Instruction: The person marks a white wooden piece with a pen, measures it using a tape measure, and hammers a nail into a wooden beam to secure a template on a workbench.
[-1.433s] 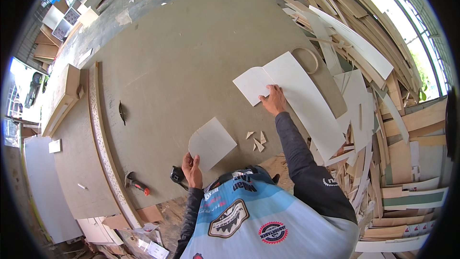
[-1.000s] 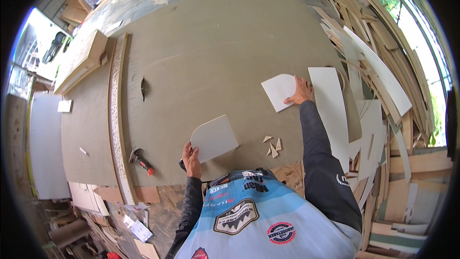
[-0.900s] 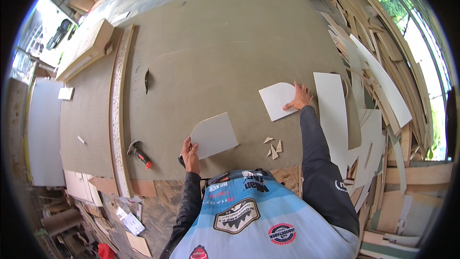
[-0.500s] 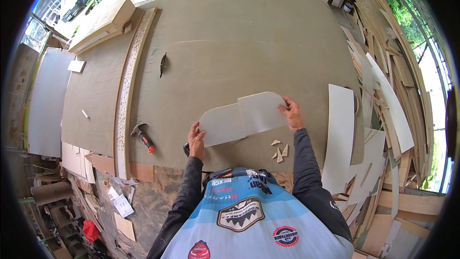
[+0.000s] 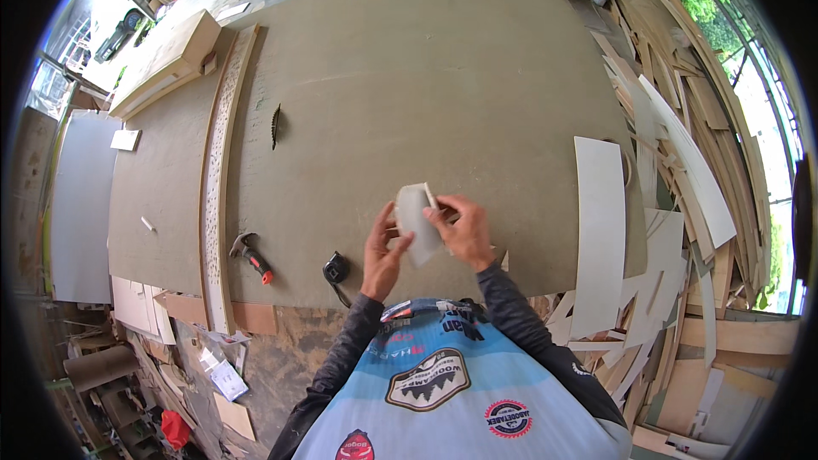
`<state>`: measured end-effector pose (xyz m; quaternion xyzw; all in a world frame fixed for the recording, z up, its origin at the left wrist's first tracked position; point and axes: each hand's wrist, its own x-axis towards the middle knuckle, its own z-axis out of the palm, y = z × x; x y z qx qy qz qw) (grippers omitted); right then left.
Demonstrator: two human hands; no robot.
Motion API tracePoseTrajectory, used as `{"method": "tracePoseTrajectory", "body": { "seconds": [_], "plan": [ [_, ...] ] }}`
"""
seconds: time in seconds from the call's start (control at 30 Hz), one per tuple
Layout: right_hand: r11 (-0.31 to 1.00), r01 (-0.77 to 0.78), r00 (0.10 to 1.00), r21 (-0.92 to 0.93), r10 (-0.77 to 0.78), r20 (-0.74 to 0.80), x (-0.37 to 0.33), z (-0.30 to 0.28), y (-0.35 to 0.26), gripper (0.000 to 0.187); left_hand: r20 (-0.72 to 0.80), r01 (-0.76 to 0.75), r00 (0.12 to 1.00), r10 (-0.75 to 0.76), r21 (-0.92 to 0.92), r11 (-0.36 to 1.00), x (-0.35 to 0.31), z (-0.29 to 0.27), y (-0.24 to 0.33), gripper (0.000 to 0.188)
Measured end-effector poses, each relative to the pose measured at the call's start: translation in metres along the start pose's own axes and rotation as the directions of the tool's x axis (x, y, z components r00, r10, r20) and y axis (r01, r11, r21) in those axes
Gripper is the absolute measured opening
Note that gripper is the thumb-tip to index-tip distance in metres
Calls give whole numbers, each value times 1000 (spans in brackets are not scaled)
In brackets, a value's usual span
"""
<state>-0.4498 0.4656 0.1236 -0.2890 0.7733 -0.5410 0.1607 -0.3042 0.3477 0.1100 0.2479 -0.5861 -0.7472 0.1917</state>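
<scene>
Bright daylight, sharp centre, fisheye-bent edges.

The right hand [image 5: 464, 230] hides part of the pale panels [image 5: 416, 220].

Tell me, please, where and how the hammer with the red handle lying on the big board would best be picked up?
Probably by the red handle of the hammer, coming from above. It lies flat on the brown board, head toward the far left, handle pointing near and right, with bare board around it; the black tape measure lies apart. Fingers can close across the handle.
</scene>
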Motion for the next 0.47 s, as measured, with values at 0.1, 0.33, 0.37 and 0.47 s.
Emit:
{"method": "tracePoseTrajectory", "body": {
  "seconds": [0.1, 0.33, 0.37, 0.47],
  "plan": [
    [990, -19, 999, 139, 13, 48, 3, 8, -5, 28, 179, 52, 983, -40, -64, 997, 15, 26, 5, 77],
    [834, -193, 934, 517, -6, 357, -7, -45, 11, 52, 201, -35, 980, 3, 157, 987, 38, 41, 2, 85],
    [823, -201, 930, 531, -10, 367, -15, -50, 18, 57, 198, -50, 980, 15, 171, 984, 39, 45, 4, 86],
    [796, -165, 926, 582, -77, 369, -35, -50, 32, 73, 212, -38, 977, 1, 168, 985, 43, 44, 3, 93]
  ]
}}
